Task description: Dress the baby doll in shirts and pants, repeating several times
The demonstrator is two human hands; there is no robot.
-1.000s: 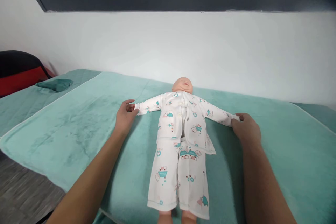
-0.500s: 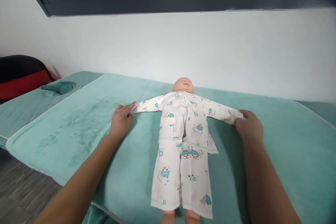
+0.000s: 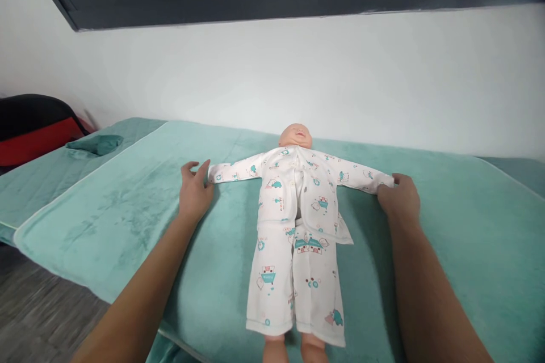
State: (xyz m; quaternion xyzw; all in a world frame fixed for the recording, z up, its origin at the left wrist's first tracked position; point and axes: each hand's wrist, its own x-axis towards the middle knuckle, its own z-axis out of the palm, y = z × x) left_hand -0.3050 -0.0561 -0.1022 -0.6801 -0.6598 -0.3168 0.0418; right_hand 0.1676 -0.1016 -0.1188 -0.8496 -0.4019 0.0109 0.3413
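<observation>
A baby doll (image 3: 295,136) lies on its back, dressed in a white printed shirt (image 3: 279,181) and matching trousers (image 3: 272,278). Both its arms are stretched out sideways inside the sleeves. At the end of the sleeve on the left (image 3: 236,171), my left hand (image 3: 196,190) has thumb and forefinger spread apart, close beside the cuff. My right hand (image 3: 400,195) pinches the cuff of the opposite sleeve (image 3: 366,177). The shirt's front is unfastened, and one lower corner flares out to the right. Bare feet or lower legs show below the trouser hems.
A teal plush blanket (image 3: 128,204) covers the bed under the doll. Behind it rises a white wall (image 3: 204,74) with a dark window frame (image 3: 183,3). A black and red object (image 3: 38,130) stands at the far left, near a bunched teal cloth (image 3: 96,144).
My left thumb and forefinger have parted and come off the left cuff, which now shows whole. My right hand stays at its cuff, a little higher. The view has shifted slightly.
</observation>
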